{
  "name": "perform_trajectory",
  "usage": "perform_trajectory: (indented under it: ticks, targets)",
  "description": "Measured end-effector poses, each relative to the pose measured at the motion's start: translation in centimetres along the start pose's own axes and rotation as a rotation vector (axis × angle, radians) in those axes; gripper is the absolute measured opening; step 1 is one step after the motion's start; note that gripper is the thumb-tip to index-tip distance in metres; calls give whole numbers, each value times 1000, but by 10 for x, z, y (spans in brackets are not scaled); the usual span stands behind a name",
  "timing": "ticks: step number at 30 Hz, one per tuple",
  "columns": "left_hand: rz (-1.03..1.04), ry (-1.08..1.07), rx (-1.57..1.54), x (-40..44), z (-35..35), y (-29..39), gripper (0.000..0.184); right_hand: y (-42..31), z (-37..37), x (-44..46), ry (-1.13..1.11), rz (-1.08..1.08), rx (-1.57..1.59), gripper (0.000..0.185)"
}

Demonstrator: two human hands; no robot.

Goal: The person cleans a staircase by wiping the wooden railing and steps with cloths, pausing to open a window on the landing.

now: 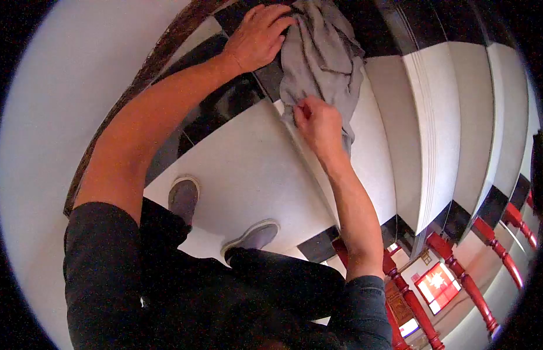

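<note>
A grey cloth [324, 58] lies spread and creased over the edge of a stair step. My left hand [258, 38] is at the cloth's upper left edge, its fingers bent and spread apart, with the fingertips touching or very near the fabric. Lower down, my right hand [319, 125] has its fingers closed in a pinch on the cloth's lower part. The fabric hangs a little past my right hand on its right side.
White steps [438, 128] with black tiles [225, 102] at their ends rise to the right. Red balusters [467, 283] line the lower right. A pale wall [79, 87] stands at the left. My shoes [184, 195] are on the white landing [254, 163].
</note>
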State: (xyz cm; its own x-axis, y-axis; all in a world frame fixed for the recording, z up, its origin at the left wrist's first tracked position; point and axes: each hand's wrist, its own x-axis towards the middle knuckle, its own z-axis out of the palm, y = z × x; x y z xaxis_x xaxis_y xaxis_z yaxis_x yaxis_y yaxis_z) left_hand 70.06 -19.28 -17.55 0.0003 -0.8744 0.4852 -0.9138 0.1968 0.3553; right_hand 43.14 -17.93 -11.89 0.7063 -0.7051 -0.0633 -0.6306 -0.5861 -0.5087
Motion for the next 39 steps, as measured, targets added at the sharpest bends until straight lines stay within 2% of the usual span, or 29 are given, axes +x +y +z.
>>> perform_trajectory:
  ticks: [3,9,14,17,19,21,23,25,28,29,31,34,39]
  targets:
    - [-139,30,70,1,-1,7,51,9,-6,-10,-74,20,34,13]
    - [-186,-16,190,3,-8,14,49,-1,-6,15,-164,108,54,16]
    - [-247,-68,162,5,-12,16,50,6,-13,-2,-235,148,44,15]
    - [-233,-63,156,6,-11,16,52,5,-6,3,-206,171,115,16]
    - [-236,-60,161,4,-11,19,53,-9,4,26,-40,72,102,18]
    - [-191,-28,267,5,-12,19,54,-9,0,23,-71,78,101,18]
    - [-189,-31,239,5,-11,18,54,5,-15,12,-98,80,88,19]
    - [-200,-44,204,4,-8,16,54,35,-34,-26,-230,242,57,19]
    - [-242,-71,145,7,-9,15,54,42,-32,-36,-267,358,115,20]
    - [-248,-99,129,7,-10,16,54,39,-25,-34,-266,359,115,20]
    - [-257,-122,129,9,-13,14,54,10,-5,-9,-122,124,71,19]
    - [-261,-207,185,9,-12,14,55,-15,-1,24,-114,207,113,18]
    - [-236,-170,244,7,-14,20,55,14,-13,-14,-216,195,68,17]
